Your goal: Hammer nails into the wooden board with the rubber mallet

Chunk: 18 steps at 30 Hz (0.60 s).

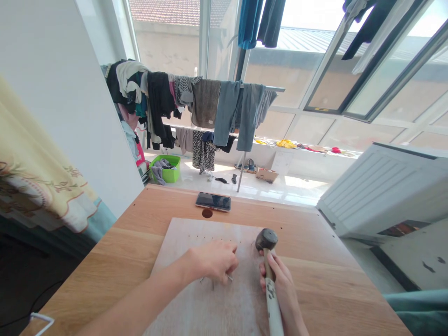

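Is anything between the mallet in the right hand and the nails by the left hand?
The left hand curls over the nails, partly covering them; only the pale board lies between them and the mallet.

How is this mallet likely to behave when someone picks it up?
The mallet will probably feel head-heavy: a thick head on a slim handle. The handle looks stiff and, being round, might roll if laid down.

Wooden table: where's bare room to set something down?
The table is bare left of the board and right of it, past the mallet, and beside the phone. Crowded: the board, around the left hand and right hand.
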Motion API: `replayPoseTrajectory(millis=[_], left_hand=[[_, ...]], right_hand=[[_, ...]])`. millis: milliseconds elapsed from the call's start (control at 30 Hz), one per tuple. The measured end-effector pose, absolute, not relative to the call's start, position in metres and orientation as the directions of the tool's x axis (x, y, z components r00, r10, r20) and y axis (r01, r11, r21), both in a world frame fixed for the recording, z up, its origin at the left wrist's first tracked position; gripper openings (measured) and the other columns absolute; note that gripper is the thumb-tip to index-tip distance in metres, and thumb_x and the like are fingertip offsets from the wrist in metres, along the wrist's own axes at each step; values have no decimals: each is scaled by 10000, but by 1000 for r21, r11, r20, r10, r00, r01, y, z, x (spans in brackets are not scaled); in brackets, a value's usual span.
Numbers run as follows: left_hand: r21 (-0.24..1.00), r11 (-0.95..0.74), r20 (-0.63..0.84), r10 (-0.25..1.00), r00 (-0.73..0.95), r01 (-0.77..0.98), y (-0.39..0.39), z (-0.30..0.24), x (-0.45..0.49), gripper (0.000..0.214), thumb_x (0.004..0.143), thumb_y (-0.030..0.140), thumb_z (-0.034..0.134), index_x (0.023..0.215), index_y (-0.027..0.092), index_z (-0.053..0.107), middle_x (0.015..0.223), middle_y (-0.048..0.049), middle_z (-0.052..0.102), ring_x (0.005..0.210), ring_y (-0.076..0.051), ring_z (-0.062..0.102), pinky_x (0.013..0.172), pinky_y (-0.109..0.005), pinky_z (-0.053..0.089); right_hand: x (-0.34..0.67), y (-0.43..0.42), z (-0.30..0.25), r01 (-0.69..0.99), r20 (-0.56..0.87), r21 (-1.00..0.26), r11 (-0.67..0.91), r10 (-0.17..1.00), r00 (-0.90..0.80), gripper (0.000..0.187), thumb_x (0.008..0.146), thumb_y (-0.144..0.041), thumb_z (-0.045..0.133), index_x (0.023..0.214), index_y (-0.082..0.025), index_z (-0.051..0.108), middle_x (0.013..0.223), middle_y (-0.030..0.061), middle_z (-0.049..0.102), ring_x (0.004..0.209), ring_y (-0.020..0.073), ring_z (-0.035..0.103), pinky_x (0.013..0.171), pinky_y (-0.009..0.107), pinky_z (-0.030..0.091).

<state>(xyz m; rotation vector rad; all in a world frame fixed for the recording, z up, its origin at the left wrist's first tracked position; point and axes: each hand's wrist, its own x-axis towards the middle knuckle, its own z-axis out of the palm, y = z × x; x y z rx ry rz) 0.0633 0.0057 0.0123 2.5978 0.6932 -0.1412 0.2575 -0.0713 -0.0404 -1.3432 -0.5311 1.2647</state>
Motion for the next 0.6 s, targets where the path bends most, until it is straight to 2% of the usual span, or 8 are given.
replayPoseTrajectory(millis=[67, 133, 200, 267, 333, 400, 600], left_hand=[[387, -788, -184, 442, 878, 478, 10, 9, 66, 115, 648, 209, 769, 660, 185, 657, 931, -46, 599, 779, -199, 566, 620, -290, 427], [471, -749, -119, 468, 876, 465, 18, 4, 66, 92, 651, 190, 753, 688, 173, 670, 943, -44, 635, 798, -186, 589, 666, -278, 448], [643, -621, -22, 569, 822, 448, 28, -4, 67, 82, 675, 159, 715, 753, 165, 688, 881, -28, 672, 782, -159, 610, 690, -251, 457], [801, -451, 56, 711, 701, 393, 38, -13, 68, 183, 703, 138, 676, 882, 164, 703, 808, -6, 693, 747, -136, 620, 689, -228, 460], [881, -337, 96, 814, 572, 332, 45, -21, 72, 325, 719, 132, 655, 1039, 178, 694, 797, 7, 711, 734, -125, 624, 698, -222, 462], [909, -295, 115, 856, 504, 294, 49, -26, 79, 378, 745, 145, 645, 1117, 198, 687, 819, 6, 726, 753, -125, 634, 734, -231, 464], [885, -350, 167, 854, 493, 306, 43, -41, 93, 183, 786, 186, 639, 935, 175, 745, 846, -24, 732, 761, -140, 637, 736, -237, 469]], right_hand=[[257, -71, -40, -362, -365, -899, -247, 877, 311, 623, 578, -667, 799, 934, -192, 611, 523, -79, 570, 328, 82, 493, 291, 160, 333], [257, -70, -39, -359, -369, -899, -252, 877, 309, 641, 565, -677, 801, 932, -191, 601, 518, -82, 567, 326, 79, 488, 291, 156, 328], [257, -70, -38, -360, -376, -896, -258, 874, 308, 652, 550, -679, 807, 930, -194, 596, 516, -85, 566, 327, 78, 487, 294, 156, 333], [258, -70, -38, -358, -375, -897, -260, 875, 306, 656, 542, -682, 809, 925, -196, 591, 517, -86, 567, 326, 78, 485, 292, 157, 337], [258, -69, -39, -353, -366, -900, -255, 882, 297, 656, 545, -689, 804, 920, -197, 587, 515, -85, 570, 321, 79, 484, 287, 158, 335], [259, -69, -41, -349, -357, -903, -250, 888, 291, 654, 550, -694, 800, 917, -198, 582, 513, -85, 571, 316, 80, 481, 282, 160, 335], [258, -68, -40, -349, -361, -903, -252, 884, 296, 658, 557, -694, 795, 928, -192, 587, 517, -84, 570, 315, 78, 482, 281, 160, 336]])
